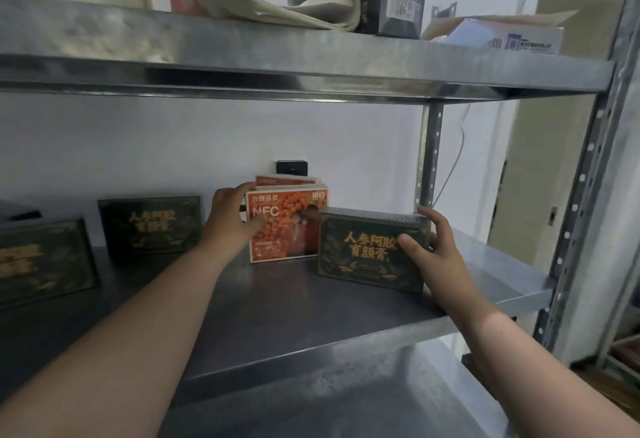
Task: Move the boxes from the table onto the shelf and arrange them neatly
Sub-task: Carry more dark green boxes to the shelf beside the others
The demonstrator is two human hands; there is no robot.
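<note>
The left hand (235,218) is gripping the left edge of the front orange box (291,230). The thumb is lying across the printed face and the fingers (230,195) are curling round the side. This box is standing upright on the middle shelf (277,302), towards the back wall. A second orange box (287,180) is standing directly behind it, showing only its top edge.

The right hand (433,257) is gripping the right end of the right dark box (363,254). The thumb is pressing on the gold-lettered face and the remaining digits are wrapping round the top right corner. This box is standing upright on the same shelf, in front of the front orange box and covering its lower right corner.

The centre dark box (150,224) and the far-left dark box (41,261) are standing upright further left. The upper shelf (277,57) is carrying cartons and paper.
</note>
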